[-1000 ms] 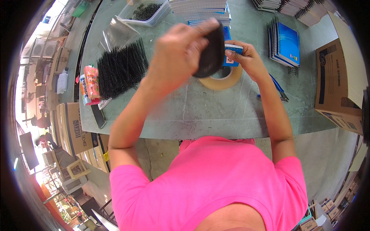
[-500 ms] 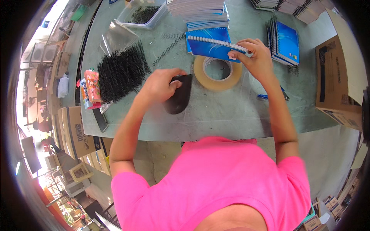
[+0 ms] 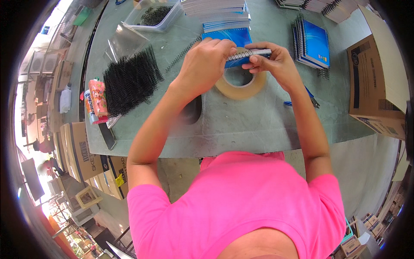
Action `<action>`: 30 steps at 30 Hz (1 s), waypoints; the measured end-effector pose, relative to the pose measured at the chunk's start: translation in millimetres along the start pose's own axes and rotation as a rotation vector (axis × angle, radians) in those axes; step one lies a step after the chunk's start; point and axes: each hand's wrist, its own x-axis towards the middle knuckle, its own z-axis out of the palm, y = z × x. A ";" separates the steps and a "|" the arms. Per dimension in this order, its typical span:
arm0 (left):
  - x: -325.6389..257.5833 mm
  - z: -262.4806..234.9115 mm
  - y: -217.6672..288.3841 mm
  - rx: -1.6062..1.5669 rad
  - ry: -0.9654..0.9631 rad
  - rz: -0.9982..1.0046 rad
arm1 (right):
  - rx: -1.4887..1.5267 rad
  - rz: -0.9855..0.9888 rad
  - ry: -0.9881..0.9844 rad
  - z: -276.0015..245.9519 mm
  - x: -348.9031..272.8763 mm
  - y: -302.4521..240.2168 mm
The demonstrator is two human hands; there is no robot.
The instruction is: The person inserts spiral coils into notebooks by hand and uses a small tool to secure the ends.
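A: Where is the notebook (image 3: 241,54)?

B: Held just above the tape roll (image 3: 241,82), at the far middle of the desk (image 3: 258,125). It is blue, with a wire spiral along its near edge.

A: And the hands?

B: The left hand (image 3: 207,64) wraps over the notebook's left end, its grip pressed together around the spiral. The right hand (image 3: 276,62) pinches the right end, thumb under and fingers on top.

A: What lies around them?

B: A pile of black spirals (image 3: 129,80) sits on the left of the desk, with 1 loose spiral (image 3: 181,54) between it and the left hand. Far left stands a clear tub (image 3: 155,17) holding more spirals, a clear bag (image 3: 125,39) just near it. A stack of notebooks (image 3: 224,13) is far behind the hands, another stack (image 3: 312,43) to the right.

A: Anything close to the body?

B: A dark flat piece (image 3: 192,110) lies under the left forearm. A blue pen (image 3: 308,95) rests by the right forearm. A cardboard box (image 3: 377,86) stands at the right edge, and orange packets (image 3: 95,101) lie at the left edge.
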 end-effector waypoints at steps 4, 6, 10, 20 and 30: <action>5.4 -0.9 13.8 -0.039 0.030 -0.010 | 0.051 0.033 0.019 0.8 0.0 -4.3; 5.3 1.7 4.3 -0.060 -0.011 -0.015 | 0.074 0.041 0.000 2.3 0.8 -6.5; 10.4 -0.3 5.8 0.012 -0.045 -0.027 | 0.103 0.026 0.032 3.0 -0.1 -5.0; 21.9 -7.7 6.0 -0.123 -0.182 -0.087 | 0.060 0.022 0.087 9.0 3.7 -3.9; 16.4 -11.8 8.9 0.269 -0.042 0.019 | 0.034 -0.047 0.173 19.9 5.3 1.9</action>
